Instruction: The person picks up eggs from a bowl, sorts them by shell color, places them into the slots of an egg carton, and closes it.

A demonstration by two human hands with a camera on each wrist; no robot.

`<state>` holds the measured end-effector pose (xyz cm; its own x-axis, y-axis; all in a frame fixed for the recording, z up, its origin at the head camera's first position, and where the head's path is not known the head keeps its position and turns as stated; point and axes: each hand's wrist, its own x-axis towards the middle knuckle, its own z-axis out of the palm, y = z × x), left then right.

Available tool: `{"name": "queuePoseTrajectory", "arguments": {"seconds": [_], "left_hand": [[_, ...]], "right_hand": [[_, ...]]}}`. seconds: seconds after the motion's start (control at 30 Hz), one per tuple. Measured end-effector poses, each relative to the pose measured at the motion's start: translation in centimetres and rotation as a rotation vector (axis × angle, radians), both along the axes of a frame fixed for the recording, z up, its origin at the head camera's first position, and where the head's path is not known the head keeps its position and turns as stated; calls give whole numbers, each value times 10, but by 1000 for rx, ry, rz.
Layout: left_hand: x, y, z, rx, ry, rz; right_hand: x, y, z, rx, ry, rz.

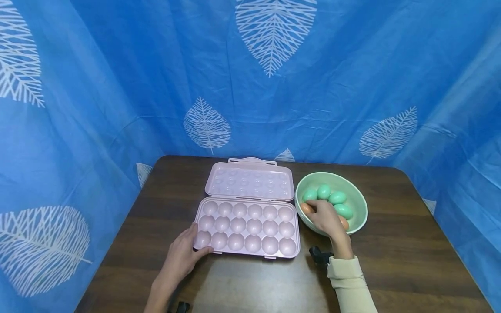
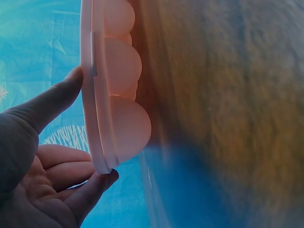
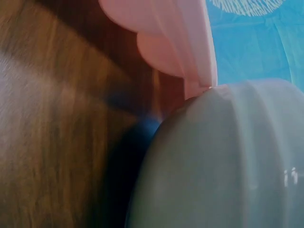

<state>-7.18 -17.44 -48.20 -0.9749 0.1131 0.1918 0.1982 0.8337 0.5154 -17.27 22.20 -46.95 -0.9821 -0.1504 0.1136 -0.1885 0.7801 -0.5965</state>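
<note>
A: What carries it all?

B: A dark brown wood-grain worktop, and a blue curtain printed with white leaves hangs round it from 9 through 12 to 3 o'clock

A: And the counts?

B: One pale pink plastic egg tray near the middle, eighteen round hollows in three rows of six, its one lid folded back at 12 o'clock. One mint-green round bowl sits just beside the tray, towards 2 o'clock. Inside it I see four green oval eggs, at 10, 11, 1 and 4 o'clock, and two orange-brown oval eggs, at 9 and 5; a hand covers part of the inside

A: How are the fingers?

B: The left hand grips the tray's 8 o'clock corner, thumb on the front edge, fingers against the end. The right hand, below a cream sleeve, reaches into the bowl, fingers pinching the orange-brown egg at 9 o'clock
</note>
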Motion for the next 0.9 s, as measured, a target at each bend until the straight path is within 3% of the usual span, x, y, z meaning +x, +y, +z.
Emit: {"name": "queuePoseTrajectory", "arguments": {"seconds": [0.2,0.5,0.77,0.9], "left_hand": [[0,0,1,1,-3,0],[0,-1,0,1,-3,6],[-2,-1,-1,16,-21,5],[-3,-1,-1,13,-26,10]], "right_hand": [[2,3,-1,-4,-8,-28],[6,-1,0,-47,70,-92],[9,-3,-2,-274,147,-173],[12,-6,-3,-339,262,-216]]}}
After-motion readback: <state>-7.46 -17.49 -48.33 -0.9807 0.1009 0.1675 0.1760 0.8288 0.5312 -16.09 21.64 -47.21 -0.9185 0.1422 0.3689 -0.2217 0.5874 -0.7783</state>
